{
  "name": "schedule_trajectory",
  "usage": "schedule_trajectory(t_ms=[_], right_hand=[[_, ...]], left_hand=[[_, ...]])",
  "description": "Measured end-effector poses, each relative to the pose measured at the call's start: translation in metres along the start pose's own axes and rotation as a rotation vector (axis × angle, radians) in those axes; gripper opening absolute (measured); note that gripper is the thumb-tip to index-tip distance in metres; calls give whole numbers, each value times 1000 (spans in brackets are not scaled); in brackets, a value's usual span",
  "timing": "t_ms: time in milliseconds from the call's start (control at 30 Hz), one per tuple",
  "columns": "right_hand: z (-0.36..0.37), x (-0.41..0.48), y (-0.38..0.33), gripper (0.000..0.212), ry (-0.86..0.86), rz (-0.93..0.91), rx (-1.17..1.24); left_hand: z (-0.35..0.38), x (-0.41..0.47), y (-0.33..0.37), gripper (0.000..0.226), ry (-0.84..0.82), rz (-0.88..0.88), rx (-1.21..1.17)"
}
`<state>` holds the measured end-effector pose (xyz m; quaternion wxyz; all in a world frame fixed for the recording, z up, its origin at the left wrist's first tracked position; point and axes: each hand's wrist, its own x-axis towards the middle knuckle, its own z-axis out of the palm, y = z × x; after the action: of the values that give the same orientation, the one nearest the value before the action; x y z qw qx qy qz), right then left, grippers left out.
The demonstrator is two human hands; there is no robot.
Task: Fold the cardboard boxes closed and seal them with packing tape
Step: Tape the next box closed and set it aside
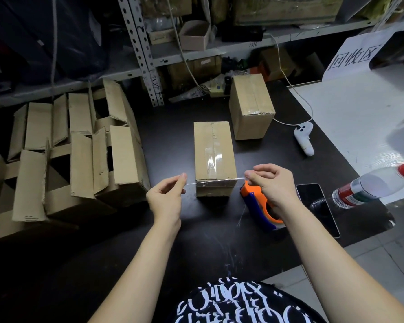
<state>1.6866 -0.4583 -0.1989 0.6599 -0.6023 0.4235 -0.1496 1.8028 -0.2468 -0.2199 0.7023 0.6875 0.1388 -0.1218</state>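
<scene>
Metal shelving [147, 54] crammed with cartons backs a dark table [173, 127], and on it the centre box [214, 157] stands closed, a glossy run of clear tape already down its top seam. Both hands work at its near end. The left hand [167, 197] and the right hand [274, 185] each have a grip pinched, thumb to forefinger, on a thin tape strand [210, 182] stretched taut between them across the near top edge of that box. Just under the right hand lies the orange-and-blue tape dispenser [259, 206] (whether the lower fingers also touch it, I cannot tell). The step in hand looks like finishing the seal on this box, with a narrow or twisted length of tape to deal with. The next move probably calls for pressing it down over the near face or pulling it free, without letting it stick to itself. Counted: two closed boxes, this one and a far box [251, 106] taped shut beyond it to the right; a heap of open boxes [79, 155] at the left, at least five but too overlapped for a sure total, so most of the folding seems yet to do; one dispenser; and one phone [317, 206], one bottle [373, 185] and one white controller [303, 138] on the right.
</scene>
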Motion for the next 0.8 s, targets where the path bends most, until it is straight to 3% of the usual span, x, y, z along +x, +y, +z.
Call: schedule_trajectory(t_ms=[467, 800], right_hand=[[-3, 13, 7, 30, -43, 46, -37], [19, 18, 33, 25, -95, 87, 19]], left_hand=[[4, 5, -9, 8, 19, -69, 43], [14, 10, -24, 17, -17, -358, -5]])
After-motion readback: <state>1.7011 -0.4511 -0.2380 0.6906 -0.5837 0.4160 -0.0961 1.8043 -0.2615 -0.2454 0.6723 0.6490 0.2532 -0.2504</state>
